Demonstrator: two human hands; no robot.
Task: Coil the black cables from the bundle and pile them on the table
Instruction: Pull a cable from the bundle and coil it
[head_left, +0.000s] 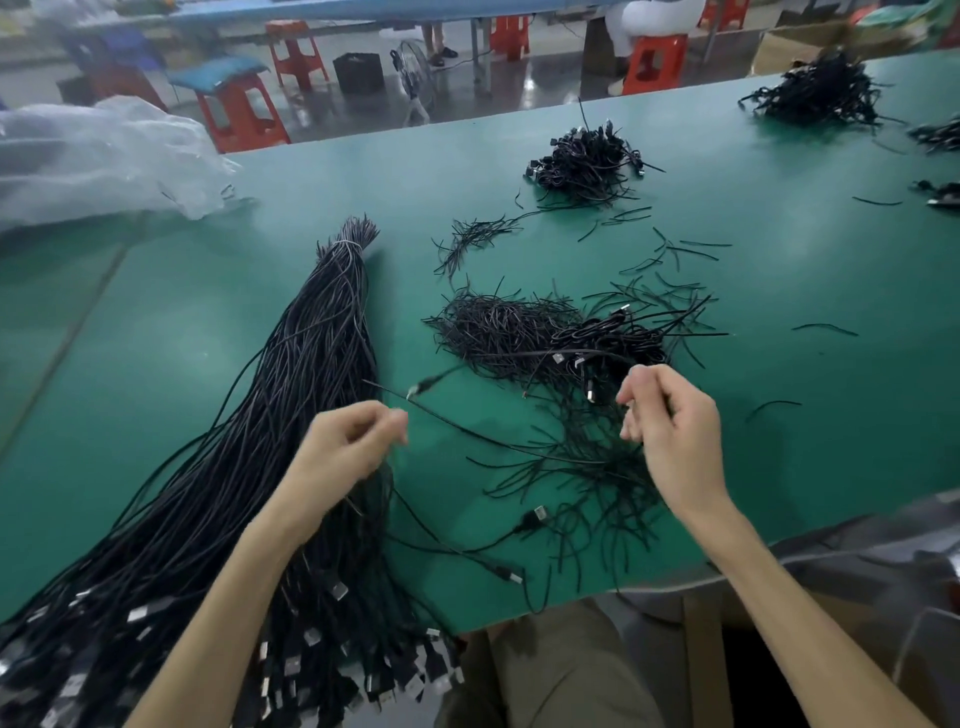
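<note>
Pinching one black cable (483, 436) between left hand (353, 447) and right hand (670, 421), fingers curled, I hold it taut mid-frame for coiling, clear of the lower-left bundle (311, 364).

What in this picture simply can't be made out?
Head view:
- Left hand: motion-blurred, grip unclear.
- Right hand: curled fingers hide how they pinch the cable.
- Bundle: plug end cut off by the bottom-left edge.
- Far pile: too small to tell coils.

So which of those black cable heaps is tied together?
The long bundle on the left: a pale band binds its far end; the other heaps lie loose.
</note>
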